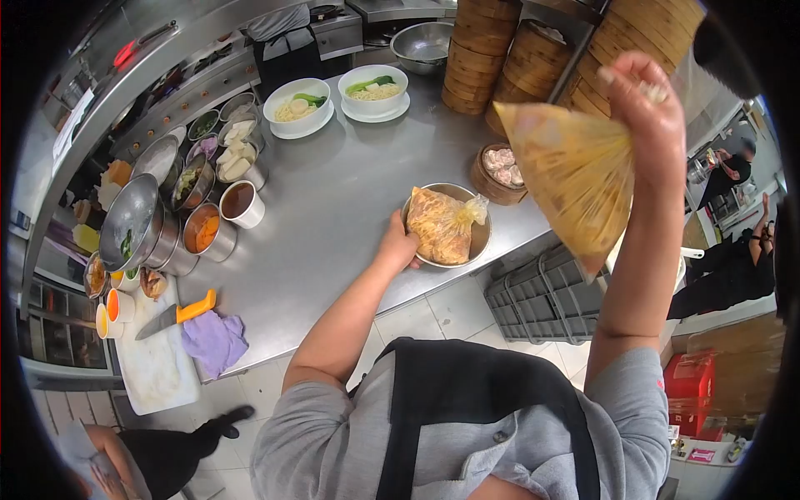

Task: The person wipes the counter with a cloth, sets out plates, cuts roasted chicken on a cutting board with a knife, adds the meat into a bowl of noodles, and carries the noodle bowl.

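Note:
At the counter's near edge, my left hand [398, 243] is closed around the left side of a metal bowl [482, 244]. Inside the bowl lies a knotted clear plastic bag [438, 227] of orange-brown food. Raised at the upper right, my right hand [648, 117] grips the gathered top of a second plastic bag [575, 171], which hangs with yellowish contents. Its fingers are closed, and something pale, perhaps bunched plastic, shows by them. Just behind the metal bowl is a small bamboo steamer [492, 186] of pinkish dumplings, partly covered by the hanging bag.
Two white bowls of noodles and greens [298, 108] [373, 90] stand at the back. Bamboo steamers [479, 54] are stacked behind. Leftward are metal containers [210, 233], a yellow-handled knife [177, 314], a cutting board [158, 375] and a purple cloth [214, 342]. Grey crates [542, 292] sit below. Other people are nearby.

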A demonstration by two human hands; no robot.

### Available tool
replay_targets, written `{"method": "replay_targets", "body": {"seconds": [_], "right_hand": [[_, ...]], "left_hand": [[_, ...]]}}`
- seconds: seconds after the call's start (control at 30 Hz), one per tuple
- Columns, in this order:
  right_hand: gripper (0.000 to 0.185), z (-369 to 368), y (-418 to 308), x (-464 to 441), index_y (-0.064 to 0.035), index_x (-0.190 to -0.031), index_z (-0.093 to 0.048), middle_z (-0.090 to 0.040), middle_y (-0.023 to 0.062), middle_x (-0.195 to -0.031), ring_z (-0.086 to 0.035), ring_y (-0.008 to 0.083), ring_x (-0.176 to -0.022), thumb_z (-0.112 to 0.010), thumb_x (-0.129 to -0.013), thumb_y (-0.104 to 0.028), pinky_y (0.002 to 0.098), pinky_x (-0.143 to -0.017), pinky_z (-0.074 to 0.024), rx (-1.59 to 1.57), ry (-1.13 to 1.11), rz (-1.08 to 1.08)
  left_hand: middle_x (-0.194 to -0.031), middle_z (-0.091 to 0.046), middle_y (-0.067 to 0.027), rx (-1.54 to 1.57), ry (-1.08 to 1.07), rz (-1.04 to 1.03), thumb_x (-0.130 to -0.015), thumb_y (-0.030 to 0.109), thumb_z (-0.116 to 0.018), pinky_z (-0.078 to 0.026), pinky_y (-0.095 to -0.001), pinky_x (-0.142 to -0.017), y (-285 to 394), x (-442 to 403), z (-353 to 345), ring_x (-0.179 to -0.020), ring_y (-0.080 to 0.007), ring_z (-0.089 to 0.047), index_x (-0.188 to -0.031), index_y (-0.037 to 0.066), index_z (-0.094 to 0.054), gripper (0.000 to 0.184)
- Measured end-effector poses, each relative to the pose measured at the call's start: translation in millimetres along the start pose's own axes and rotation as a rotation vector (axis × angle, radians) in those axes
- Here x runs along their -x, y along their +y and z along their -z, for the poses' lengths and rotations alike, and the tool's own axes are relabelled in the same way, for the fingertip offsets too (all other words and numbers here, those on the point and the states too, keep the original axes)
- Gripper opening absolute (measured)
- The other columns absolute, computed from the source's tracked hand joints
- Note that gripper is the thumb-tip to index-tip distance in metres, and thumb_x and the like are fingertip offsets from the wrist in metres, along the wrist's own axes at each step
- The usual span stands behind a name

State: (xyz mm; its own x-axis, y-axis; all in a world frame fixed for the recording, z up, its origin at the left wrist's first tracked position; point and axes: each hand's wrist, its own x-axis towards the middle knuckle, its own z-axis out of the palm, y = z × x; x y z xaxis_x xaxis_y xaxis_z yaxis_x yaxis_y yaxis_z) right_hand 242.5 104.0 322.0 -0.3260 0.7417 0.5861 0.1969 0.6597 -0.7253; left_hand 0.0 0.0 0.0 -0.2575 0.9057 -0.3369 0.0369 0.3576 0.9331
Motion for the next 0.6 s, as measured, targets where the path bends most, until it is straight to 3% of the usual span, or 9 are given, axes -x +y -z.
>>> {"method": "replay_targets", "body": {"seconds": [0.1,0.17,0.23,0.3,0.33,0.37,0.4,0.53,0.6], "right_hand": [[0.011,-33,-28,3,-0.0126,-0.09,-0.065,-0.055,-0.0084,-0.072,-0.049,0.0032,-0.064,-0.071,-0.082,-0.016,0.0193,-0.058,-0.0387,-0.033,0.079,-0.002],[0.009,-64,-22,8,-0.0063,-0.085,-0.067,-0.065,0.0041,-0.081,-0.057,0.0078,-0.079,-0.066,-0.083,-0.015,0.0257,-0.073,-0.0481,0.172,-0.023,0.001],[0.007,-103,29,22,-0.0085,-0.084,-0.066,-0.06,-0.0036,-0.08,-0.056,0.0066,-0.073,-0.07,-0.08,-0.011,0.0226,-0.066,-0.0457,0.109,-0.17,-0.045],[0.011,-148,84,57,-0.0084,-0.089,-0.067,-0.064,0.0024,-0.083,-0.059,0.0134,-0.076,-0.07,-0.079,-0.01,0.0283,-0.073,-0.0487,0.203,-0.424,-0.257],[0.017,-173,122,83,-0.0127,-0.095,-0.069,-0.069,0.0126,-0.088,-0.067,0.0261,-0.083,-0.063,-0.085,-0.026,0.038,-0.077,-0.0518,0.495,-0.594,-0.149],[0.028,-195,128,107,-0.0146,-0.101,-0.069,-0.069,0.0157,-0.093,-0.065,0.0343,-0.089,-0.056,-0.089,-0.036,0.0438,-0.08,-0.0511,0.7,-0.571,-0.217],[0.032,-195,126,105,-0.0153,-0.104,-0.069,-0.069,0.0145,-0.097,-0.064,0.0345,-0.093,-0.05,-0.092,-0.038,0.0433,-0.082,-0.0507,0.656,-0.563,-0.317],[0.038,-192,147,91,-0.0122,-0.107,-0.068,-0.069,0.016,-0.094,-0.065,0.0341,-0.093,-0.055,-0.089,-0.043,0.0418,-0.083,-0.0505,0.612,-0.582,-0.337],[0.051,-183,158,81,-0.0096,-0.114,-0.064,-0.066,0.0199,-0.102,-0.064,0.0356,-0.095,-0.062,-0.082,-0.049,0.0413,-0.084,-0.0502,0.456,-0.629,-0.519]], "left_hand": [[-0.096,-0.063,-0.0235,0.008,-0.002,0.032,-0.087,0.001,-0.044,-0.053,-0.0331,-0.042,-7,6,1,-0.053,-0.0245,-0.064,-0.147,0.006,-0.015,0.067],[-0.091,-0.061,-0.0178,0.008,-0.015,0.011,-0.088,-0.001,-0.04,-0.048,-0.0278,-0.04,-2,10,2,-0.051,-0.0178,-0.059,-0.142,0.004,-0.013,0.061],[-0.087,-0.062,-0.0159,0.024,0.051,-0.031,-0.09,0.003,-0.041,-0.047,-0.0274,-0.039,0,18,-4,-0.05,-0.0172,-0.059,-0.138,0.003,-0.023,0.051],[-0.083,-0.063,-0.014,0.039,0.113,-0.076,-0.092,0.007,-0.042,-0.047,-0.027,-0.039,1,14,-3,-0.049,-0.0166,-0.058,-0.133,0.001,-0.033,0.043],[-0.081,-0.064,-0.0136,0.047,-0.003,-0.04,-0.093,0.011,-0.043,-0.048,-0.028,-0.037,2,7,-2,-0.048,-0.018,-0.06,-0.13,0.002,-0.039,0.039],[-0.08,-0.065,-0.0132,0.052,-0.122,-0.004,-0.094,0.016,-0.044,-0.048,-0.0291,-0.036,2,3,-1,-0.047,-0.0195,-0.061,-0.127,0.003,-0.045,0.035],[-0.075,-0.064,-0.0103,0.02,-0.042,-0.051,-0.096,0.027,-0.042,-0.047,-0.0271,-0.035,4,9,-5,-0.045,-0.0175,-0.059,-0.114,0.003,-0.054,0.032],[-0.079,-0.065,-0.0101,0.023,-0.103,-0.028,-0.097,0.03,-0.043,-0.047,-0.0268,-0.034,0,3,-6,-0.046,-0.0171,-0.06,-0.12,0.006,-0.052,0.035],[-0.083,-0.066,-0.0097,0.045,-0.035,-0.053,-0.097,0.034,-0.042,-0.047,-0.0261,-0.033,4,6,-9,-0.046,-0.016,-0.06,-0.122,0.008,-0.051,0.037]]}}
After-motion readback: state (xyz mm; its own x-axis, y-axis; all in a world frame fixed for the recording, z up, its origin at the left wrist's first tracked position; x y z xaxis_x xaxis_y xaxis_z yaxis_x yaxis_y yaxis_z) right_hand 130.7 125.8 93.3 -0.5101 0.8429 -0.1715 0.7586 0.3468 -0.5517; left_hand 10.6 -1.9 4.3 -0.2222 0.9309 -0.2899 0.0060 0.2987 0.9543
